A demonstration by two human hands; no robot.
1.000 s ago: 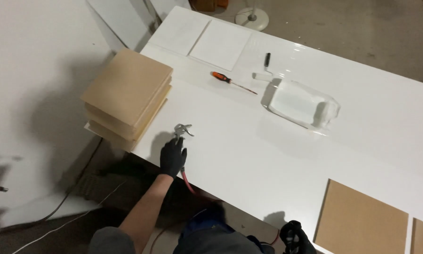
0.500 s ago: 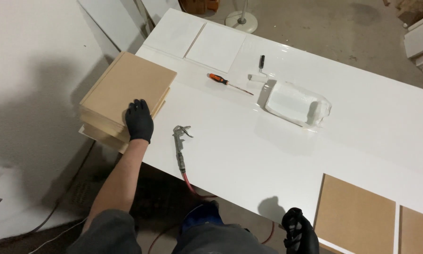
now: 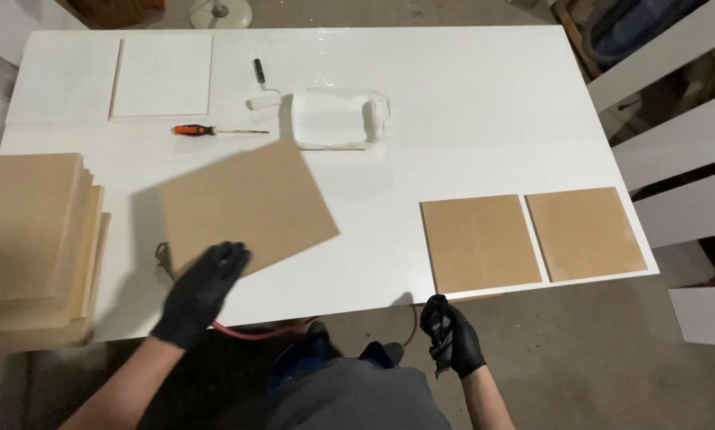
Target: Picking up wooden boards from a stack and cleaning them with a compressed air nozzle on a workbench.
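Note:
My left hand [image 3: 200, 293], in a black glove, holds a square brown board [image 3: 246, 205] by its near corner, tilted above the white table [image 3: 469, 119]. To the left lies a stack of the same brown boards [image 3: 31, 239]. My right hand [image 3: 451, 334], also gloved, hangs below the table's near edge and is closed on a dark cloth. Two brown boards [image 3: 481, 243] [image 3: 584, 232] lie side by side at the table's near right. A metal tool [image 3: 165, 256] peeks out under the held board.
A white paint tray [image 3: 337, 119] and a roller [image 3: 262, 87] sit at the table's far middle. An orange-handled screwdriver [image 3: 206, 130] lies beside a white painted panel [image 3: 165, 76]. A red hose [image 3: 254, 330] runs below the edge. White panels [image 3: 676, 151] stand at right.
My left hand went from the metal tool to the stack, took the top board and carried it right over the table. The view swung to face the table squarely.

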